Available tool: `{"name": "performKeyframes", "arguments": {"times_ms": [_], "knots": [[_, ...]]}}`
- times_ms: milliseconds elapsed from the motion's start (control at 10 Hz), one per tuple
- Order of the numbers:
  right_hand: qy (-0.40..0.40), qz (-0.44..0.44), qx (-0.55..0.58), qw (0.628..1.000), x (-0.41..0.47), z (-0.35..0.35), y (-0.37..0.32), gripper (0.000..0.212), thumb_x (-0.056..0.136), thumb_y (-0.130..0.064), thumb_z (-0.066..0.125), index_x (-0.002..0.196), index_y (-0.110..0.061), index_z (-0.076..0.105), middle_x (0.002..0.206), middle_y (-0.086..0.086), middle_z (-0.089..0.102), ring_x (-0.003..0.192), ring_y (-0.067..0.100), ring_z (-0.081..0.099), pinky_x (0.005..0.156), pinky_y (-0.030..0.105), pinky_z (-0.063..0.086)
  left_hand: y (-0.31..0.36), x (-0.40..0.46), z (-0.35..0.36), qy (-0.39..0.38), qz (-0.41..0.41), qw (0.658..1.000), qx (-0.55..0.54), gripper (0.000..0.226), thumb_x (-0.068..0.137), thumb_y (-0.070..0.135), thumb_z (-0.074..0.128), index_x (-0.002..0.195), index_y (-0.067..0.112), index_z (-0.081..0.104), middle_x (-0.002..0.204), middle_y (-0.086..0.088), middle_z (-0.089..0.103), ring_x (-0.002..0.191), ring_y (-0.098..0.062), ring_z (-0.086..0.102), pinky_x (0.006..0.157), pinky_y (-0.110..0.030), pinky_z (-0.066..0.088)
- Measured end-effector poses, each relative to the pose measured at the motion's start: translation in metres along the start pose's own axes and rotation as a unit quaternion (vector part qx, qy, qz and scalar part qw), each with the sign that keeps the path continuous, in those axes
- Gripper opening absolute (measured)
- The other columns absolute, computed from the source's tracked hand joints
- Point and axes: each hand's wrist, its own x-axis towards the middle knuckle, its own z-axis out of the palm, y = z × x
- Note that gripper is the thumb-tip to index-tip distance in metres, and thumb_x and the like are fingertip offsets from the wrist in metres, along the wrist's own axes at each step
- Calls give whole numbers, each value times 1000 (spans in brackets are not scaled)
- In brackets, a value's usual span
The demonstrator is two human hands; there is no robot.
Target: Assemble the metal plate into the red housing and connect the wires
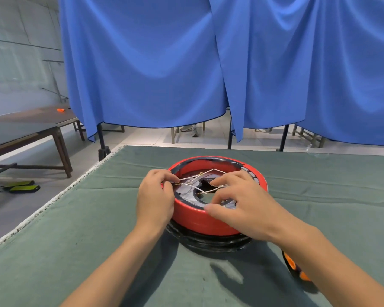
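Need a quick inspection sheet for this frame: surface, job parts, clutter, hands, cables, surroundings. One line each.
Surface: green cloth covers the table, creased, frayed white edge on the left.
Job's things: red housing sits on a black base; metal plate lies inside it.
Clutter: orange and black tool at near right, partly hidden by the right forearm.
Hands: left hand pinches a wire end at the housing's left rim; right hand pinches a wire over the plate.
Cables: white wires cross above the plate.
Surroundings: blue curtains behind, wooden table at left, black and yellow devices on the floor.
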Motion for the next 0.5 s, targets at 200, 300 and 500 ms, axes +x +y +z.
{"name": "performKeyframes", "arguments": {"times_ms": [200, 300, 500], "knots": [[40, 1, -51, 998, -2, 10, 5, 25, 84, -52, 63, 93, -30, 72, 120, -16, 55, 114, 5, 33, 91, 21, 25, -4, -16, -6, 35, -33, 997, -60, 29, 92, 4, 49, 119, 14, 55, 113, 1, 61, 99, -15, 58, 88, -30, 45], [88, 25, -68, 993, 2, 17, 7, 32, 87, -50, 59, 105, -26, 71, 116, -14, 60, 113, 10, 42, 92, 22, 28, -2, -25, -16, 9, -46, 997, -61, 23, 89, 6, 53, 106, 20, 56, 102, 5, 62, 91, -13, 59, 83, -31, 47], [83, 53, -82, 992, 7, 23, 7, 34, 92, -50, 52, 111, -26, 68, 115, -11, 63, 109, 13, 53, 98, 31, 36, -18, -60, -35, -201, -12, 934, 294, 28, 94, 30, 43, 119, 24, 52, 126, 5, 51, 120, -15, 43, 98, -27, 34]]}}
